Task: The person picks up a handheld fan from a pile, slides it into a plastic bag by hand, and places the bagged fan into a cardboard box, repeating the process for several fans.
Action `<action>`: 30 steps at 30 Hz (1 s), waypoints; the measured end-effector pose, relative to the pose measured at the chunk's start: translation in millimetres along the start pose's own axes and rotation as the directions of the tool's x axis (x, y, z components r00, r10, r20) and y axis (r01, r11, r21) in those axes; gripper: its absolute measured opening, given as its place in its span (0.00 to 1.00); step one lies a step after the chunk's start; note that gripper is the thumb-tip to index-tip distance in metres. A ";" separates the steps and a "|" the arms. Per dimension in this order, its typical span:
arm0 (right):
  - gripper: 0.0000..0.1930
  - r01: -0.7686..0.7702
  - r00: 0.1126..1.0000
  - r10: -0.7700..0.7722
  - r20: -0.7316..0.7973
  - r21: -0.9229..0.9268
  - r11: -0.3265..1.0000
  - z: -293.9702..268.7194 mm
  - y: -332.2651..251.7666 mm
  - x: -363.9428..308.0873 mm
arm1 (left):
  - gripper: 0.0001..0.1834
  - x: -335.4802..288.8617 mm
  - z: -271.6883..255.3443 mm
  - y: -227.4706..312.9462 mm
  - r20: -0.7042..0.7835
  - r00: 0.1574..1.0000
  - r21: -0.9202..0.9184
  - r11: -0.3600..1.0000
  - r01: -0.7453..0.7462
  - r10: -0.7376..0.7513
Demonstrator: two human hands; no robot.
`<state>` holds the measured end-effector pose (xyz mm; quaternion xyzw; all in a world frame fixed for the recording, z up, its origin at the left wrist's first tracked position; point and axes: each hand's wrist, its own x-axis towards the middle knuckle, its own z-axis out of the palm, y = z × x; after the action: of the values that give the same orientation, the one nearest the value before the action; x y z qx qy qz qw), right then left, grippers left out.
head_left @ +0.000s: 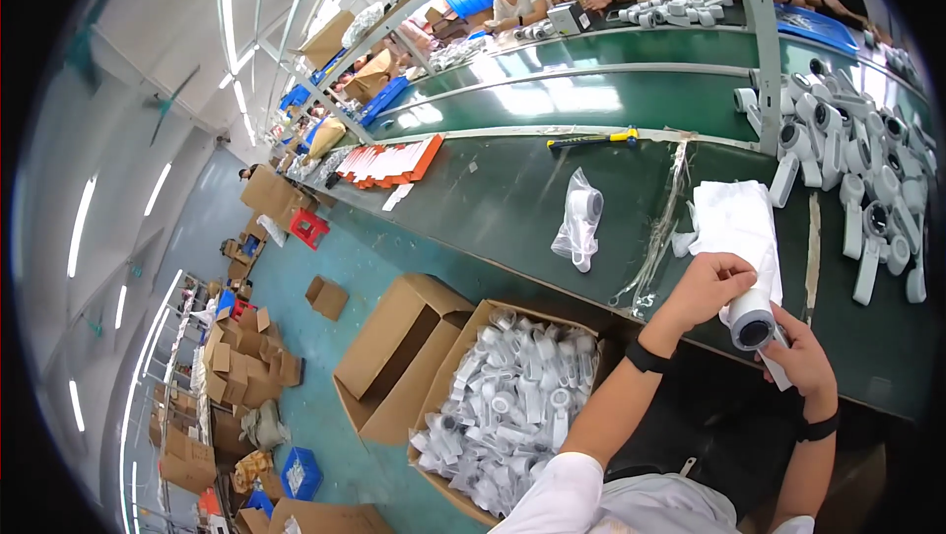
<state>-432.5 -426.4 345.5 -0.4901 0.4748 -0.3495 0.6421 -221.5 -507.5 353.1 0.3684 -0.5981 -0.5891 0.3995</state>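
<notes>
Over the near edge of the bench, a white handheld device [753, 325] with a round head and a dark grey ring is between my two hands. My right hand [803, 352] is closed round its handle, which sticks out below the fingers. My left hand [711, 288] has its fingers curled together at the back of the head; the fingertips are partly hidden. Behind them lies a pile of white plastic bags [739, 224]. Left of the pile, one bagged device [579, 219] lies on the dark green bench [493, 201].
Loose white devices [855, 155] are heaped at the right. A carton [430, 426] full of bagged devices stands below left, beside an open carton [394, 362]. A yellow-and-black tool [593, 140] and orange boxes [390, 164] lie farther back. Several people work across the bench.
</notes>
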 end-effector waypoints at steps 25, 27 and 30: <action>0.36 -0.024 0.982 0.065 0.180 -0.222 0.975 -13.4 -15.3 -3.3 | 0.08 -5.8 9.8 4.8 -0.130 0.991 0.025 0.999 0.025 -0.022; 0.35 -0.032 0.984 0.065 0.166 -0.195 0.980 -12.1 -13.3 -0.6 | 0.08 -7.0 5.3 3.8 -0.104 0.994 -0.022 0.999 0.037 -0.039; 0.33 -0.076 0.996 0.082 0.028 -0.190 0.979 -8.7 -10.0 -0.8 | 0.07 -9.8 5.6 2.2 -0.107 0.994 0.008 1.000 0.007 -0.006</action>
<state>-440.9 -431.0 354.7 -0.5357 0.5133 -0.2683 0.6145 -222.5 -496.2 354.9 0.4029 -0.5773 -0.5673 0.4273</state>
